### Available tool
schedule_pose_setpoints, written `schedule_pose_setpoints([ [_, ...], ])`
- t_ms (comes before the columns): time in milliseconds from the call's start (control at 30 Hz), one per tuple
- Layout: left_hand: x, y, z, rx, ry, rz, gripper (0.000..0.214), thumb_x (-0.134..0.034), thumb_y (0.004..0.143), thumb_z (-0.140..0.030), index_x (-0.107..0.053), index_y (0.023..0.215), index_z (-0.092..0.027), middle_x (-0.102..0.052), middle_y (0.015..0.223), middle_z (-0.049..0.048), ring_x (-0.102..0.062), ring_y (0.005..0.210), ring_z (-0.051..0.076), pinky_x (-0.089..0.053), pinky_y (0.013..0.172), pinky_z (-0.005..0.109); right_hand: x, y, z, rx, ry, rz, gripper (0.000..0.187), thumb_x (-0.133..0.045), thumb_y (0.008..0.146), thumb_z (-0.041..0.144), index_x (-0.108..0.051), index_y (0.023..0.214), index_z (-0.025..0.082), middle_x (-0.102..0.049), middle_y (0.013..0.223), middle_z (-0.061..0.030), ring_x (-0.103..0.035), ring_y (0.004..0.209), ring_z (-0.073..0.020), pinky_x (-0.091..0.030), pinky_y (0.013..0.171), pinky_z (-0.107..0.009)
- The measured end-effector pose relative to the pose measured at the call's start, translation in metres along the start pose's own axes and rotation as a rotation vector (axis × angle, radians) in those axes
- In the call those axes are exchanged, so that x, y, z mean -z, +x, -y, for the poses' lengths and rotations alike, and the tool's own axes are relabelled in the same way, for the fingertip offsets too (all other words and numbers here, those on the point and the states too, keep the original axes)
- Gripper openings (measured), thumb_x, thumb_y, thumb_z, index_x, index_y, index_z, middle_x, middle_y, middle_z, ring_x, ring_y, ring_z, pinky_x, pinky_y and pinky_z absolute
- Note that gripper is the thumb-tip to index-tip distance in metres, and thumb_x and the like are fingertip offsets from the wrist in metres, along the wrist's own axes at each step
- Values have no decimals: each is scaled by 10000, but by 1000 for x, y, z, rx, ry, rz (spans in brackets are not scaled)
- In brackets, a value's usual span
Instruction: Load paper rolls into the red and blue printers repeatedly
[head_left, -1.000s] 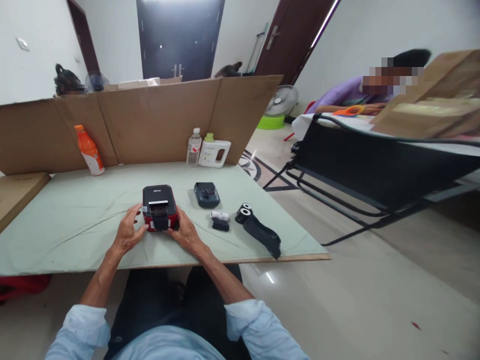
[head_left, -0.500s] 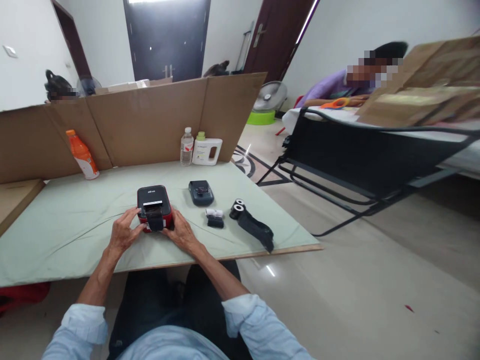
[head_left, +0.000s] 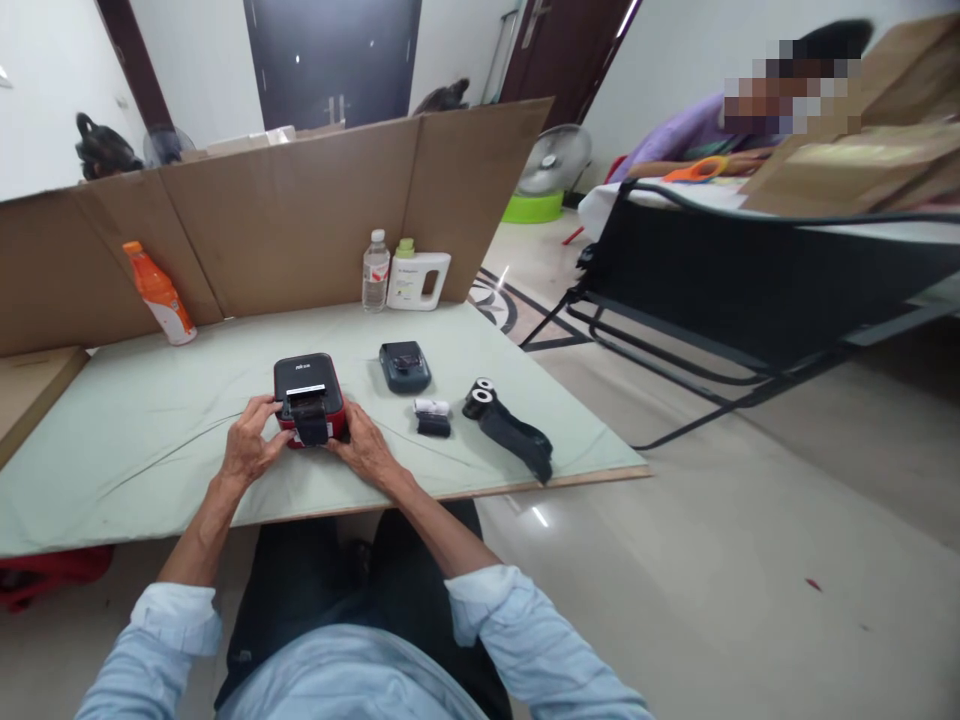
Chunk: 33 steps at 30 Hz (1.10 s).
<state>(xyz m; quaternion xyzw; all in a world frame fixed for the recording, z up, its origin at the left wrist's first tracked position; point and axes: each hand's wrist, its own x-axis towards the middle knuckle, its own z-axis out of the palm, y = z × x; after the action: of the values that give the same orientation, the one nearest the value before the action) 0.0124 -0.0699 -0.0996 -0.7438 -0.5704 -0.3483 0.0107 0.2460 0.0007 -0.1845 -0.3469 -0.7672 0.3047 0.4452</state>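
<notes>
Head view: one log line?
left hand: on red-black boxy plastic device | right hand: same device, opposite side | dark-blue boxy device: untouched

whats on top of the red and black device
The device has a white strip across its top; a black strip hangs down its front, covering whatever lies beneath.

The device (head_left: 302, 374) is black and red, the tablecloth (head_left: 165, 410) pale green.
</notes>
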Motion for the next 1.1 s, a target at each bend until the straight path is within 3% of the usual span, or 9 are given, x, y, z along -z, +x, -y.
schedule_pose_setpoints([
  [367,18,16,-9,59,-132,124,441,-747,782,-269,-650,1211,-233,-592,1444,122,-651,1243,296,-642,837,398,1,1,5,-8,-2,0,818,-781,862,327,-418,1588,225,-622,1440,-150,-603,1339,-334,-507,1133,-509],
  [500,24,32,-1,25,-197,223,646,-745,764,-254,-594,1393,-244,-567,1511,137,-584,1364,327,-622,934,444,0,1,2,3,-16,-11,807,-762,861,305,-414,1586,234,-615,1454,-148,-597,1349,-330,-500,1144,-518],
  [733,25,57,19,94,-380,378,800,-782,815,-466,-513,1552,-311,-453,1667,124,-497,1489,373,-531,1115,550,0,1,1,7,-26,-11,793,-749,873,323,-410,1583,223,-625,1431,-159,-607,1336,-341,-507,1137,-533],
  [933,16,70,31,137,-397,365,783,-752,836,-479,-521,1563,-301,-367,1725,131,-424,1543,400,-514,1134,582,0,0,-1,10,-35,-9,798,-741,887,339,-391,1597,243,-614,1457,-151,-597,1355,-336,-501,1147,-531],
  [1100,2,64,40,133,-382,327,804,-726,861,-475,-476,1598,-275,-359,1724,152,-415,1549,395,-525,1126,569,1,0,-1,10,-25,-3,781,-738,912,408,-400,1593,229,-618,1449,-165,-603,1352,-339,-506,1147,-537],
])
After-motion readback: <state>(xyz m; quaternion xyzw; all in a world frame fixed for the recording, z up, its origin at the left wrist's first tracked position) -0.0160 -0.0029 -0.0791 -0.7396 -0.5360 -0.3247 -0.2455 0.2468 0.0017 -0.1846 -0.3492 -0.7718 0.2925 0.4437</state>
